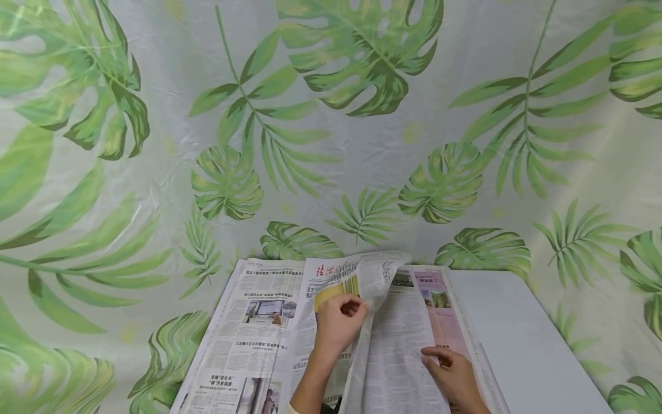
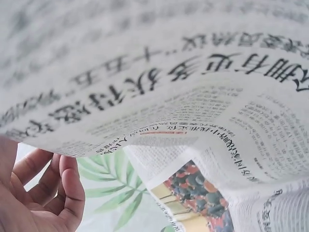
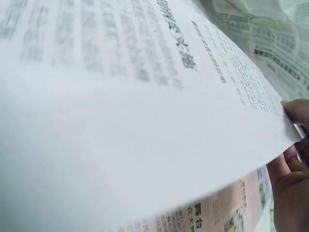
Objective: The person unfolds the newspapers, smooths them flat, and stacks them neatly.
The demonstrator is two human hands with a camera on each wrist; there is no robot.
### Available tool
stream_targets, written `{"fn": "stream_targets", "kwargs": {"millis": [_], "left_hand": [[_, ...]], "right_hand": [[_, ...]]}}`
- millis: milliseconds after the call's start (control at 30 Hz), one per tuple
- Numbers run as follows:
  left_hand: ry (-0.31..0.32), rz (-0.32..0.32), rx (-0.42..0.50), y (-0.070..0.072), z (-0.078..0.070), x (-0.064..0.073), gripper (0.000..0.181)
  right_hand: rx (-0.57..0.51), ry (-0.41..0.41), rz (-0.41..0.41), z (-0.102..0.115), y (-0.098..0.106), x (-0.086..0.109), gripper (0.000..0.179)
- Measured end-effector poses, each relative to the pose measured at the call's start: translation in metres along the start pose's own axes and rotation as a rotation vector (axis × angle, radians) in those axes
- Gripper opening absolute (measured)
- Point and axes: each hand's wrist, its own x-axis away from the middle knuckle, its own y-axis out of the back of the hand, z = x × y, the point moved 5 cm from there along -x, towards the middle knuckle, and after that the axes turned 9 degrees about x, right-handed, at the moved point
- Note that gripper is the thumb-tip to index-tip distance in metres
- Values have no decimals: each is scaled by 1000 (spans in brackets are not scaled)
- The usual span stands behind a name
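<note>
An open newspaper point(image 1: 258, 339) lies spread out, with one printed sheet point(image 1: 376, 282) lifted and curling over near its middle. My left hand point(image 1: 337, 322) pinches that raised sheet by its edge, fingers curled. In the left wrist view, the left hand point(image 2: 46, 193) is at the bottom left, under the bowed sheet. Lower on the right, my right hand point(image 1: 455, 376) holds the outer edge of the right-hand page point(image 1: 403, 351). Seen from the right wrist, thumb and fingers of the right hand point(image 3: 292, 159) grip the corner of a page point(image 3: 145, 125) that stands off the sheets below.
A pink-tinted page point(image 1: 446, 310) shows under the right-hand page. To the right lies a plain white board or tabletop point(image 1: 522, 333). Behind and around everything hangs a pale cloth point(image 1: 362, 149) with green leaf prints.
</note>
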Motion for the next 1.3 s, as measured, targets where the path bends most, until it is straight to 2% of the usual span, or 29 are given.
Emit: {"fn": "stream_targets", "kwargs": {"millis": [100,233,367,567,767,1000,1133,1300], "left_hand": [[-19,-5,2,5,-4,-1,8],[-46,-23,-6,13,-8,-3,9],[-44,-43,-25,21,-9,-4,9],[-18,-43,-40,32,-9,-7,5],[-30,-56,-69,46,-12,-8,9],[-2,-51,-116,63,-13,-8,6],[-5,-50,-143,71,-12,-8,4],[5,-15,-160,76,-10,-5,7]], "right_hand": [[4,-8,-10,-2,2,0,16],[-49,-45,19,-5,4,2,19],[-104,-82,20,-8,7,2,22],[-39,-34,-51,-11,12,-1,18],[5,5,-93,-15,18,-2,16],[-58,-27,-87,-19,23,-1,20],[-31,-7,-93,-21,25,-1,19],[4,-20,-81,-25,25,-2,20]]}}
